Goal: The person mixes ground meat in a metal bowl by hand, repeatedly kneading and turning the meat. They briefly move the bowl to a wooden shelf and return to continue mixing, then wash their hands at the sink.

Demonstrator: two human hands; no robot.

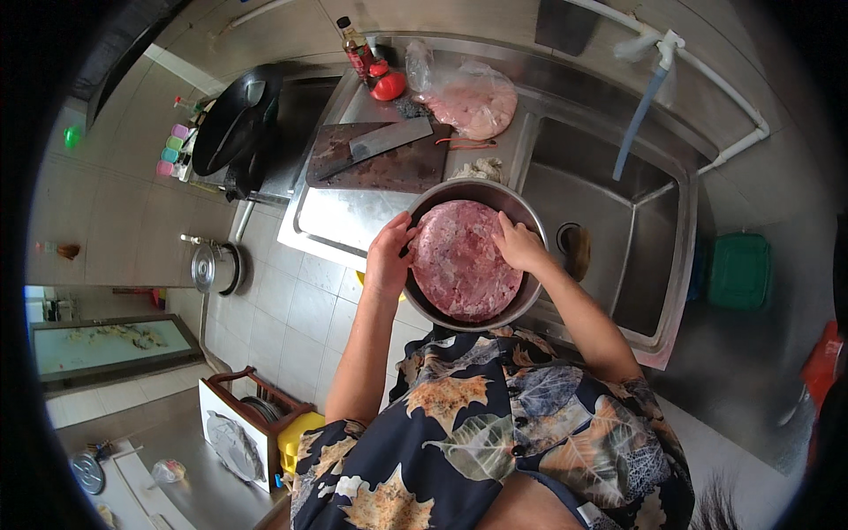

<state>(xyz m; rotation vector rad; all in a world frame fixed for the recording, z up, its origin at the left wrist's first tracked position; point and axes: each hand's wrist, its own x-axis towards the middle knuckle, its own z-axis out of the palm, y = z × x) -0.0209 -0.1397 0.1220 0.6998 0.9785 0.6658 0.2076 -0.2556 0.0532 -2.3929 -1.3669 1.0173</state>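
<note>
A round, flat-topped block of pink raw meat, pale and frosty in patches, sits inside a deep stainless steel basin. My left hand reaches over the basin's left rim, with its fingertips against the side of the block. From the right, my right hand grips the block's upper right edge. The fingers that go down between meat and basin wall are partly hidden. Close to my body, the basin is at the front of the steel sink counter; what bears its weight is hidden.
Beyond the basin, a cleaver lies on a dark cutting board. Behind are a plastic-wrapped pink slab, a sauce bottle and a red-lidded jar. The sink bowl is right; a wok stands left.
</note>
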